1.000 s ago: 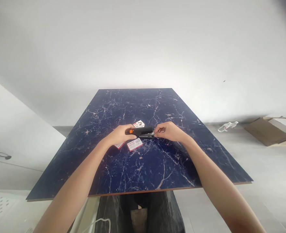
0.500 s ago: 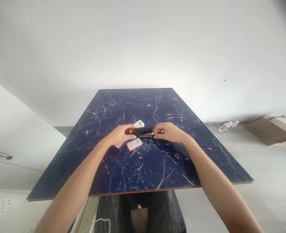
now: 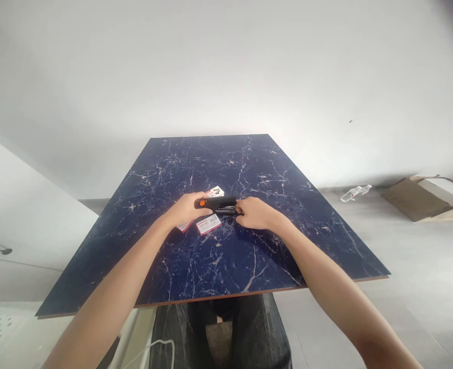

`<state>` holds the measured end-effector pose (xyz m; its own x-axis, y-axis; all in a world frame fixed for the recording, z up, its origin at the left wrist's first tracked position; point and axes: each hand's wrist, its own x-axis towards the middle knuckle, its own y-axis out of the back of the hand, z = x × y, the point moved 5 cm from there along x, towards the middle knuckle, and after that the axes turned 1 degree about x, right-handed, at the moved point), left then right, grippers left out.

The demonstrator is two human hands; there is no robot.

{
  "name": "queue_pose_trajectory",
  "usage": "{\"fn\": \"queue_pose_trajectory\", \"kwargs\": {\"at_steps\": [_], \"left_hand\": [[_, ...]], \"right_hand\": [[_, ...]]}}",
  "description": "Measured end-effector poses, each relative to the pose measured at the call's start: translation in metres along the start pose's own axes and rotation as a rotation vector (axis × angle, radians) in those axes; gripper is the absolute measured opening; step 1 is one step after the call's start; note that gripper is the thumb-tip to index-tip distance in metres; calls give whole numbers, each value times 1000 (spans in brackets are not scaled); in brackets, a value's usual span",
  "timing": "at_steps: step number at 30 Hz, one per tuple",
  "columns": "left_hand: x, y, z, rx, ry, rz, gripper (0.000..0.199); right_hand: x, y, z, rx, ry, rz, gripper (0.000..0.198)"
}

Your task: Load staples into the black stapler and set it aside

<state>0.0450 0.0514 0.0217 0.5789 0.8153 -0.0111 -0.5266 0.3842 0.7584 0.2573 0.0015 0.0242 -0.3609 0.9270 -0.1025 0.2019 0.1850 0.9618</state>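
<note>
A black stapler (image 3: 223, 201) with an orange patch lies lengthwise across the middle of the table, and a gap shows between its top and its base. My left hand (image 3: 188, 208) is closed round its left end, thumb on the near side. At the opposite end, my right hand (image 3: 256, 213) has its fingers curled against the stapler; the fingertips are partly hidden. Just in front of the stapler lies a small white and red box (image 3: 208, 225). Another small box (image 3: 215, 191) is behind it, and a third box (image 3: 185, 226) is partly covered by my left hand.
The dark blue marbled table (image 3: 211, 159) stands against a white wall. On the floor to the right are a clear plastic bottle (image 3: 351, 193) and an open cardboard box (image 3: 414, 200). My legs are under the near edge, with a white cable (image 3: 161, 342) beside them.
My right hand has shifted from a pinch with visible fingertips to a more curled grip at the stapler's right end. The left hand keeps its hold. The whole view has shifted slightly.
</note>
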Motion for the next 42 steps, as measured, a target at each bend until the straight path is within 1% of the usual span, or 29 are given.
{"fn": "queue_pose_trajectory", "kwargs": {"at_steps": [4,7,9,10,11,12,14,16,17,19,21,23,24,25,27,29,30,32,35,37,40,42], "left_hand": [[1,1,1,43,-15,39,44],[1,-3,7,136,-8,69,64],[1,-11,18,201,-1,125,74],[0,-16,26,209,-17,170,76],[-1,-22,35,189,-53,208,76],[-2,-29,45,148,-99,212,76],[-5,-39,61,83,-178,159,73],[-11,-38,68,93,-216,95,66],[-13,-34,68,115,-219,55,63],[-18,-24,60,148,-210,-74,59],[-23,-17,49,172,-198,-235,58],[-24,-13,41,187,-194,-313,53],[-24,-12,39,192,-195,-307,50],[-22,-13,39,192,-194,-273,48],[-17,-17,41,169,-178,-160,46],[-12,-21,43,163,-149,-29,48],[-10,-22,43,189,-128,30,49],[-7,-23,41,310,-79,119,51],[-5,-16,35,505,-37,197,49],[-6,-13,32,527,-86,185,43],[-7,-15,28,411,-161,55,39],[-9,-19,27,307,-160,-27,46]], "right_hand": [[4,-1,2,2,-7,65,11],[8,-1,9,46,-37,107,12],[10,1,15,82,-79,175,12],[10,2,18,106,-98,212,16],[11,4,21,135,-113,250,22],[10,6,24,169,-123,283,27],[8,11,30,245,-143,337,31],[5,16,38,311,-178,385,30],[3,19,41,339,-198,407,29],[1,24,47,389,-227,429,25],[1,24,49,440,-235,392,24],[3,20,47,487,-221,342,29],[3,18,44,506,-203,334,35],[4,16,41,522,-179,339,42],[5,12,35,543,-122,364,57],[6,8,30,544,-85,366,65],[7,6,29,535,-78,362,67],[8,5,28,511,-74,362,67],[7,7,29,493,-80,356,68],[6,8,30,485,-95,347,68],[5,9,29,498,-106,336,70],[5,8,27,534,-109,343,70]]}}
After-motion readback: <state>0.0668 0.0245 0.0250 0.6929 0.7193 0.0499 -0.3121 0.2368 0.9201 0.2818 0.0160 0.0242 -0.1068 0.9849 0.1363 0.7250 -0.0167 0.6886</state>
